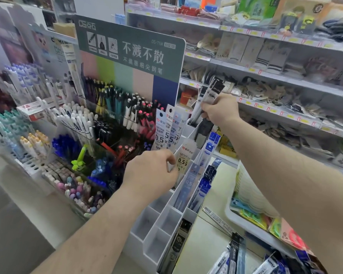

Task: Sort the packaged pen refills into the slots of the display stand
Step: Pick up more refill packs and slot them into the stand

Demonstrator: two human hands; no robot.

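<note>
Here the person is partway through stocking the white display stand (167, 212), whose stepped slots climb toward the back. The right hand (219, 109) is curled round a small bundle of black-and-white refill packs (210, 93), holding them upright just above the rear slots on the stand's right side. The left hand (150, 171) reaches into the middle rows, fingers bent against the light-coloured refill packs (167, 127) standing there; whether it pinches one or only steadies them cannot be told. Several front slots stand unfilled, while blue packs (205, 186) fill the right-hand column. More loose refill packs (234, 258) lie on the bench (210, 240) at lower right. The step in hand looks like seating the bundle in a rear slot. The next move likely calls for lowering the packs straight down between the dividers without snagging neighbours, while the left hand holds the standing packs clear.
</note>
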